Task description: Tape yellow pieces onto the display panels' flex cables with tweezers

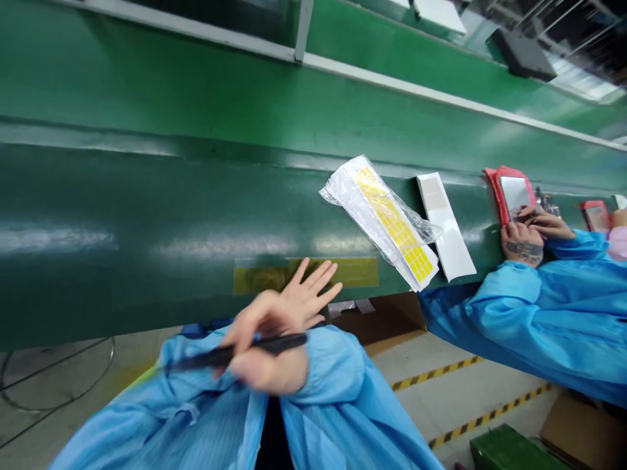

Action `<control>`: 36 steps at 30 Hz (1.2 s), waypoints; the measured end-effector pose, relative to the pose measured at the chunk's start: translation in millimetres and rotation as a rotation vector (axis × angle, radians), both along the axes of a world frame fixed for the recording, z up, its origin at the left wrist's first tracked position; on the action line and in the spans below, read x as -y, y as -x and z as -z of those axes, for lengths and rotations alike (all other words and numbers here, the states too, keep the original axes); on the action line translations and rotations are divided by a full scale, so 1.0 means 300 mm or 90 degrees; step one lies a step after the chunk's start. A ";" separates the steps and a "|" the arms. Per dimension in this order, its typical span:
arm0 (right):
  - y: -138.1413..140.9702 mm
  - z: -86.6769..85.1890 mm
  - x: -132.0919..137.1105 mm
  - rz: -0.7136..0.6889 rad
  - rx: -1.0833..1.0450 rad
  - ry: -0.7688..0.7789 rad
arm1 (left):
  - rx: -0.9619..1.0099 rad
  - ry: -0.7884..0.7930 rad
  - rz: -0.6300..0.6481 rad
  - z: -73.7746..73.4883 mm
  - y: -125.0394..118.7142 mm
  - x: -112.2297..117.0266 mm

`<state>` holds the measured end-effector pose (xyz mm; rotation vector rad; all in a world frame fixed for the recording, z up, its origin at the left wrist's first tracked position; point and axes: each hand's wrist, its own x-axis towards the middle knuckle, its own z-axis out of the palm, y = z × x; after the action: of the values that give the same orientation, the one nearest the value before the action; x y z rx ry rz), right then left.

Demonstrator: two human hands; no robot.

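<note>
My right hand [272, 356] is closed around a slim black tool [284, 342]. The tool's thin end points left over the blue sleeve; motion blur hides its exact kind. Behind it, my left hand [311, 294] stretches right with its fingers spread and nothing in them. It is at a yellowish see-through strip [355, 271] stuck along the table's front edge; whether it touches the strip I cannot tell. To the right, sheets of yellow labels [396, 222] lie partly in a clear plastic bag.
A narrow white box [448, 228] lies right of the labels. Farther right, a co-worker's hands [531, 232] handle a flat device in a red wrap [502, 189]. The green table [147, 196] ends just before me; below stands a cardboard box [392, 316].
</note>
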<state>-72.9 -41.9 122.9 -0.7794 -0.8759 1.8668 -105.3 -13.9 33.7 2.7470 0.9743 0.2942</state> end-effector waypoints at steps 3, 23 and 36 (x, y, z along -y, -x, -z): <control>0.176 0.065 0.041 -0.215 -0.195 0.111 | 0.002 0.019 0.086 0.015 -0.069 -0.039; 0.317 0.266 0.056 -0.112 -0.068 0.304 | -0.006 0.076 0.064 0.014 -0.094 -0.044; 0.317 0.295 0.038 -0.104 0.006 0.314 | 0.008 0.007 0.074 0.001 -0.140 -0.050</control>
<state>-168.1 -53.4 34.5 -1.0363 -0.4939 2.2644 -63.3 1.0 33.3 2.7751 0.8070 0.2855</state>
